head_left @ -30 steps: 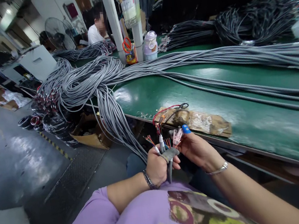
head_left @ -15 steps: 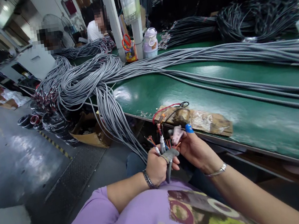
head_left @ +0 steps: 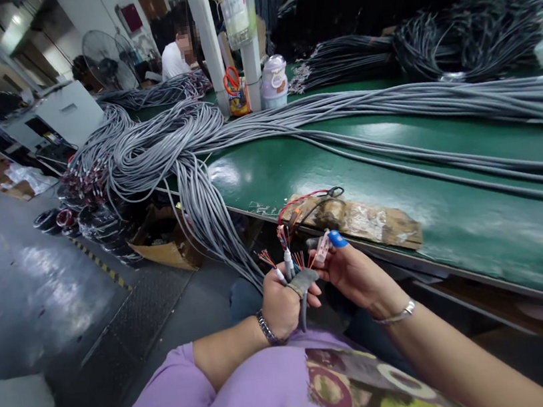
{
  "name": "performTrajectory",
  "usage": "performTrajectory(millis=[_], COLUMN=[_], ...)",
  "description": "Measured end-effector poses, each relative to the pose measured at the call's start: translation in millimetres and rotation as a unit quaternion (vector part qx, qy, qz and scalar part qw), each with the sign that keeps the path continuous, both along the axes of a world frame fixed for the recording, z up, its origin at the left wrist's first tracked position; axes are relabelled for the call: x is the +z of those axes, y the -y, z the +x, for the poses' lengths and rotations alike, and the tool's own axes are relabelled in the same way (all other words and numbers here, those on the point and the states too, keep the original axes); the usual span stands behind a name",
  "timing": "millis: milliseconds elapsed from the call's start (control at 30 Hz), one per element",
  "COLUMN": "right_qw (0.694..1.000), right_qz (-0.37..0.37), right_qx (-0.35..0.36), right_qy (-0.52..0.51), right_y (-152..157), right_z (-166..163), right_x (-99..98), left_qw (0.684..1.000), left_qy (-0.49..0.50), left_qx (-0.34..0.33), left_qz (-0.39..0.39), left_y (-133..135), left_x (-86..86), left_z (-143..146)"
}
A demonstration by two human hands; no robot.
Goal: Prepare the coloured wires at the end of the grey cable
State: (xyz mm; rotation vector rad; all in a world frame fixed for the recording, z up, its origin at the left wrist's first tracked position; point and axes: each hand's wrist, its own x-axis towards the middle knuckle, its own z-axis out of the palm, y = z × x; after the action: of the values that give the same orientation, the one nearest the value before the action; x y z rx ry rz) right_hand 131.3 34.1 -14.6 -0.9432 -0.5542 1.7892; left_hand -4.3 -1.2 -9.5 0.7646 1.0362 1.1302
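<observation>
My left hand [head_left: 279, 303] is closed round a few grey cable ends [head_left: 288, 267] whose stripped coloured wires fan upward. Just to its right, my right hand [head_left: 354, 271] pinches a small pale connector [head_left: 323, 247] between thumb and fingers; one fingertip wears a blue cover [head_left: 337, 239]. Thin coloured wires run from the cable ends into the connector. Both hands hover below the front edge of the green table [head_left: 398, 172].
A thick spread of grey cables [head_left: 183, 148] lies across the table and hangs off its left side. A taped brown pad [head_left: 359, 218] with red and black leads sits at the table edge. Black cables [head_left: 431, 46], scissors in a cup [head_left: 234, 91] and a jar stand behind. A person sits far back.
Both hands stayed together at the same spot. My right hand shifted the connector slightly lower and closer to the wire ends.
</observation>
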Motion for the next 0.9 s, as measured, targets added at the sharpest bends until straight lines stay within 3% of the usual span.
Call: performTrajectory(millis=[467,733,900], right_qw=[0.999,1.000,1.000], right_qz=[0.020,-0.019,-0.006], right_qx=[-0.026,-0.011,-0.003], right_qy=[0.014,-0.017,0.025], right_y=[0,4,8], right_z=[6,8,23], right_x=[-8.7,-5.0,-16.2], left_qw=[0.999,1.000,0.998], left_qy=[-0.027,-0.005,0.024], left_qx=[-0.014,-0.006,-0.051], left_qz=[-0.011,-0.020,-0.002], left_y=[-2,1,2], left_x=[-4.6,-8.3,-13.9], left_z=[4,-3,-11])
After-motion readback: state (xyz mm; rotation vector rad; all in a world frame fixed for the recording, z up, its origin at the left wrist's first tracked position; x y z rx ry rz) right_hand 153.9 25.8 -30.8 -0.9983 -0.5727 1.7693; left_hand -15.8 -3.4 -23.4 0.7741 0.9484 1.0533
